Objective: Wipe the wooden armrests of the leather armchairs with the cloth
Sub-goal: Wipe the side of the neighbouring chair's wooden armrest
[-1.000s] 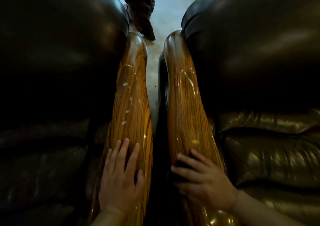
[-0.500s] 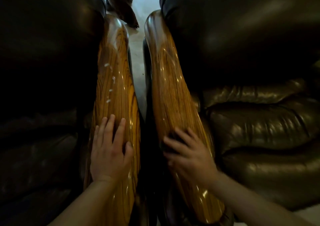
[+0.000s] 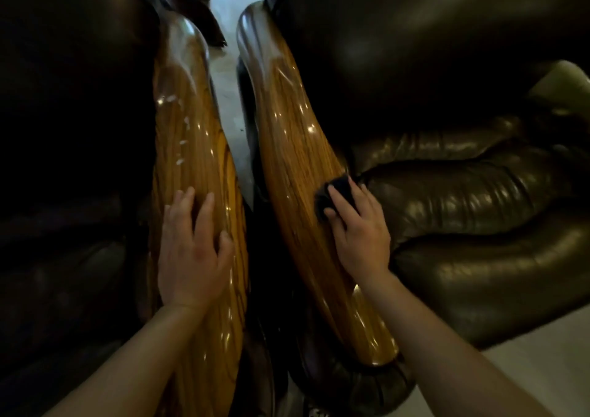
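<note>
Two glossy wooden armrests run side by side away from me. The left armrest (image 3: 188, 148) carries small white specks on its upper half. My left hand (image 3: 191, 250) lies flat on it, fingers spread, holding nothing. On the right armrest (image 3: 293, 148), my right hand (image 3: 357, 231) presses a small dark cloth (image 3: 338, 190) against the wood at its inner edge, next to the leather seat. Most of the cloth is hidden under my fingers.
A dark leather armchair (image 3: 70, 129) fills the left side and another leather armchair (image 3: 463, 193) the right. A narrow strip of pale floor (image 3: 230, 104) shows between the armrests. A dark carved object (image 3: 198, 5) stands at the far end of the gap.
My right hand with the cloth has slid from the inner left side of the right armrest up and across to its right edge. My view has shifted; the left hand stays flat.
</note>
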`<state>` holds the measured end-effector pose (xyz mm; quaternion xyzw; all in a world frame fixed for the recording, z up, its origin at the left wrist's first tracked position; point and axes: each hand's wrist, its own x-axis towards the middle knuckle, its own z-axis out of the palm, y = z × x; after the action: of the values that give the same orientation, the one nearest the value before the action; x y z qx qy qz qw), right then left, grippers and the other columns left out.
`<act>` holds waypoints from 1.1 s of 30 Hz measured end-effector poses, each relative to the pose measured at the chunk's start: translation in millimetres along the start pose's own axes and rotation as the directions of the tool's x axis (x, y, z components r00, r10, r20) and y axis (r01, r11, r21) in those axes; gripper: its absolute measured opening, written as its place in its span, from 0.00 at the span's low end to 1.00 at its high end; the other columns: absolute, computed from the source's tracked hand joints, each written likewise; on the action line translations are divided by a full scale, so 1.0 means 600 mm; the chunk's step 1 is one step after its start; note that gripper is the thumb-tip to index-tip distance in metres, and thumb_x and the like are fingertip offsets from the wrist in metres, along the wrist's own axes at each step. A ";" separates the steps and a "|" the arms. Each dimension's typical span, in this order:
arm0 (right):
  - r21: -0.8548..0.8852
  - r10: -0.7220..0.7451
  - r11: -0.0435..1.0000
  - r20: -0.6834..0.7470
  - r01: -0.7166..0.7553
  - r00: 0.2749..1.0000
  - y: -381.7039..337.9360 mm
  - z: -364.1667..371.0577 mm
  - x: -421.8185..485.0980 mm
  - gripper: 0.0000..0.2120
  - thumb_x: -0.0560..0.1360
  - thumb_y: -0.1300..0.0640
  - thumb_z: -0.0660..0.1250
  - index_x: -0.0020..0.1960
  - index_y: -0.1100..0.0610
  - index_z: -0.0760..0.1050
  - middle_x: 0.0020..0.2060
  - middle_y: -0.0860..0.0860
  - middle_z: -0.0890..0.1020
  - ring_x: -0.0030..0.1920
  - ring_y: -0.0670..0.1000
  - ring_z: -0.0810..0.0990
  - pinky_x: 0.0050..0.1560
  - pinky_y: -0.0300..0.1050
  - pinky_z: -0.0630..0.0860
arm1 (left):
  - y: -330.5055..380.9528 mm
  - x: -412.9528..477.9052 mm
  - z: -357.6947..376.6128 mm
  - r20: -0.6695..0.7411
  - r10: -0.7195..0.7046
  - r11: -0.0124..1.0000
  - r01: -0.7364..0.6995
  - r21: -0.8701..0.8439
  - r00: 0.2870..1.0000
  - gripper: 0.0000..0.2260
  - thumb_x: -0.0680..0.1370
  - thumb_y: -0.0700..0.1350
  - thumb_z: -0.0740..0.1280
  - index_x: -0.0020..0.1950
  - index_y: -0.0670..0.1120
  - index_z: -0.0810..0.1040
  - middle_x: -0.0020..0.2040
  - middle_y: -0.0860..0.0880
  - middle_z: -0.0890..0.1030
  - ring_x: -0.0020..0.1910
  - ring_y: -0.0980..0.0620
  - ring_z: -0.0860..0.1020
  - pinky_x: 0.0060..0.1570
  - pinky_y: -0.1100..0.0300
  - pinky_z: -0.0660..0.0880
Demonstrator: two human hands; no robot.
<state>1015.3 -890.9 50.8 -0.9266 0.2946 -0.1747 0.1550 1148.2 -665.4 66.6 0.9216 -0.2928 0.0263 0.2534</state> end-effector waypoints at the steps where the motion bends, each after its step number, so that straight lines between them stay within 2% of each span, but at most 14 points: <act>1: -0.014 -0.031 0.999 0.003 0.031 1.000 -0.014 0.005 0.035 0.20 0.82 0.45 0.55 0.72 0.47 0.70 0.74 0.51 0.68 0.75 0.57 0.63 0.72 0.58 0.65 | 0.000 0.000 0.000 -0.016 0.017 1.000 -0.017 -0.021 1.000 0.25 0.78 0.47 0.59 0.74 0.44 0.64 0.75 0.40 0.62 0.77 0.43 0.55 0.73 0.42 0.56; 5: 0.019 -0.212 0.977 -0.026 0.212 0.977 -0.070 0.022 0.115 0.16 0.81 0.49 0.60 0.66 0.52 0.77 0.69 0.55 0.74 0.71 0.59 0.69 0.73 0.54 0.64 | -0.011 -0.005 -0.002 -0.016 0.175 0.984 -0.176 -0.040 0.984 0.20 0.77 0.44 0.60 0.68 0.42 0.72 0.72 0.41 0.68 0.76 0.44 0.60 0.73 0.42 0.60; 8: 0.069 -0.472 0.877 -0.058 0.475 0.880 -0.074 0.014 0.085 0.10 0.78 0.57 0.66 0.57 0.56 0.82 0.65 0.55 0.78 0.65 0.58 0.75 0.71 0.45 0.65 | -0.026 -0.040 -0.009 0.056 0.318 0.948 -0.318 -0.006 0.947 0.19 0.76 0.41 0.66 0.67 0.42 0.75 0.72 0.41 0.70 0.76 0.44 0.60 0.72 0.40 0.60; 11: 0.153 -0.590 0.801 0.038 0.579 0.806 -0.069 -0.005 0.028 0.10 0.74 0.61 0.70 0.55 0.56 0.82 0.66 0.53 0.77 0.63 0.57 0.76 0.63 0.54 0.73 | -0.050 -0.094 -0.030 0.051 0.287 0.958 -0.287 -0.004 0.957 0.19 0.76 0.42 0.66 0.67 0.44 0.75 0.72 0.42 0.69 0.76 0.45 0.61 0.73 0.41 0.60; 13: 0.256 -0.513 0.838 0.067 0.482 0.856 -0.090 -0.010 0.009 0.12 0.72 0.63 0.73 0.55 0.55 0.82 0.64 0.51 0.78 0.62 0.50 0.77 0.63 0.47 0.73 | -0.066 -0.118 -0.038 0.058 0.234 0.972 -0.235 0.009 0.970 0.21 0.77 0.44 0.63 0.70 0.45 0.72 0.74 0.43 0.67 0.77 0.47 0.59 0.74 0.44 0.57; 15: 0.477 -0.277 0.853 0.068 0.212 0.959 -0.148 -0.013 0.016 0.13 0.73 0.62 0.73 0.55 0.52 0.82 0.60 0.46 0.79 0.61 0.37 0.75 0.62 0.30 0.68 | -0.072 -0.125 -0.042 0.086 0.138 0.989 -0.141 0.037 0.987 0.25 0.78 0.48 0.60 0.75 0.47 0.64 0.77 0.45 0.62 0.78 0.49 0.55 0.76 0.47 0.53; 18: 0.670 -0.095 0.742 0.080 0.017 0.992 -0.243 0.010 0.058 0.13 0.78 0.57 0.67 0.62 0.49 0.78 0.59 0.39 0.77 0.60 0.31 0.72 0.58 0.25 0.67 | -0.069 -0.098 -0.037 0.104 0.010 0.995 -0.021 0.100 0.995 0.30 0.79 0.54 0.57 0.79 0.49 0.54 0.80 0.47 0.53 0.79 0.50 0.48 0.77 0.48 0.49; 20: 0.614 -0.175 0.786 0.108 0.073 0.979 -0.288 0.038 0.063 0.17 0.79 0.53 0.64 0.67 0.47 0.73 0.68 0.40 0.72 0.68 0.35 0.67 0.65 0.32 0.66 | -0.070 -0.077 -0.030 0.104 -0.014 0.991 0.000 0.137 0.994 0.31 0.79 0.55 0.56 0.79 0.47 0.52 0.80 0.46 0.51 0.79 0.49 0.46 0.77 0.49 0.48; 22: 0.412 -0.301 0.882 0.117 0.230 0.946 -0.306 0.073 0.041 0.18 0.79 0.50 0.62 0.69 0.46 0.72 0.74 0.43 0.66 0.76 0.45 0.58 0.75 0.48 0.59 | -0.075 -0.067 -0.026 0.121 -0.022 0.987 0.002 0.162 0.992 0.31 0.80 0.57 0.54 0.80 0.46 0.50 0.81 0.46 0.49 0.79 0.50 0.45 0.77 0.50 0.47; 24: 0.288 -0.398 0.888 0.092 0.359 0.913 -0.296 0.095 0.027 0.16 0.80 0.50 0.61 0.67 0.48 0.75 0.74 0.46 0.67 0.78 0.51 0.57 0.76 0.58 0.58 | -0.084 -0.064 -0.025 0.116 -0.045 0.988 0.028 0.149 0.992 0.31 0.80 0.58 0.54 0.80 0.46 0.52 0.81 0.46 0.49 0.79 0.50 0.45 0.77 0.50 0.49; 26: 0.309 -0.313 0.909 0.062 0.280 0.948 -0.290 0.104 0.058 0.17 0.80 0.51 0.62 0.68 0.49 0.74 0.74 0.47 0.68 0.77 0.51 0.58 0.74 0.58 0.62 | -0.090 -0.055 -0.028 0.107 -0.048 0.990 0.033 0.134 0.993 0.31 0.79 0.58 0.54 0.79 0.46 0.53 0.80 0.46 0.50 0.79 0.50 0.45 0.76 0.48 0.51; 29: 0.402 -0.068 0.915 0.070 0.035 0.995 -0.302 0.107 0.111 0.19 0.80 0.51 0.61 0.70 0.48 0.71 0.73 0.46 0.68 0.74 0.49 0.63 0.71 0.55 0.68 | -0.088 -0.015 -0.035 0.054 -0.030 0.993 0.024 0.112 0.998 0.31 0.79 0.58 0.54 0.79 0.47 0.51 0.80 0.46 0.51 0.79 0.51 0.45 0.76 0.48 0.50; 31: 0.373 -0.112 0.925 0.069 0.078 0.991 -0.306 0.103 0.106 0.19 0.79 0.52 0.61 0.70 0.49 0.71 0.73 0.46 0.68 0.74 0.48 0.63 0.71 0.53 0.68 | -0.077 0.027 -0.040 0.019 -0.041 0.998 0.040 0.055 0.999 0.30 0.80 0.56 0.54 0.79 0.47 0.50 0.80 0.47 0.50 0.79 0.53 0.43 0.76 0.50 0.50; 33: 0.317 -0.277 0.917 0.078 0.240 0.958 -0.291 0.097 0.083 0.19 0.78 0.56 0.63 0.69 0.49 0.72 0.74 0.46 0.66 0.77 0.49 0.60 0.74 0.51 0.63 | -0.064 0.060 -0.039 -0.006 -0.077 0.996 0.076 -0.054 0.997 0.29 0.80 0.54 0.53 0.79 0.49 0.50 0.80 0.50 0.49 0.78 0.56 0.42 0.76 0.51 0.50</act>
<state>1163.5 -774.5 78.8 -0.9313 0.1289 -0.1805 0.2890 1201.4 -646.2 76.8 0.9249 -0.2569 0.0125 0.2802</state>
